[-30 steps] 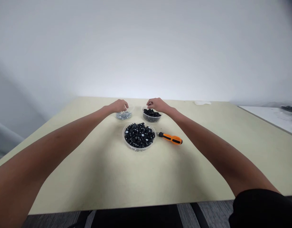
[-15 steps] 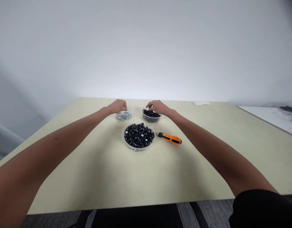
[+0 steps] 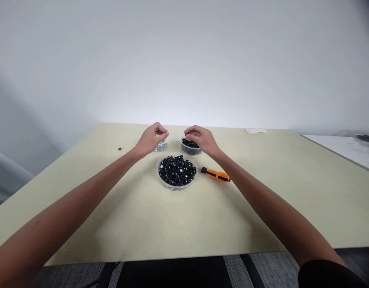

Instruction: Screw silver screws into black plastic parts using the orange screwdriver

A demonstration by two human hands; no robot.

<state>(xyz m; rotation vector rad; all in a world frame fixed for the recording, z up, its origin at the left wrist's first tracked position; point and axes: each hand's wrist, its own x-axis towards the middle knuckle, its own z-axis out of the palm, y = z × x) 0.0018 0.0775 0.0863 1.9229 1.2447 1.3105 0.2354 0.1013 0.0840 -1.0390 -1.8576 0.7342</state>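
My left hand (image 3: 151, 139) is closed in a pinch above a bowl of small silvery metal pieces (image 3: 160, 147), most of which it covers. What sits between its fingertips is too small to make out. Over a clear bowl of small black parts (image 3: 190, 149), my right hand (image 3: 203, 138) pinches a small black part (image 3: 187, 134) between thumb and fingers. The two hands face each other, a short gap apart. Closer to me stands a larger clear round container (image 3: 176, 187), heaped with black pieces, several with a bright metal spot.
An orange and black screwdriver (image 3: 217, 175) lies right of the larger container, its tip by the rim. One loose black piece (image 3: 120, 149) rests on the table (image 3: 160, 224) at the left. A white flat item (image 3: 255, 131) lies near the back edge, before the wall.
My left hand has risen out of the silvery pieces and moved toward the right hand. My right hand has lifted slightly from the black parts, a black part now visible in its fingertips.
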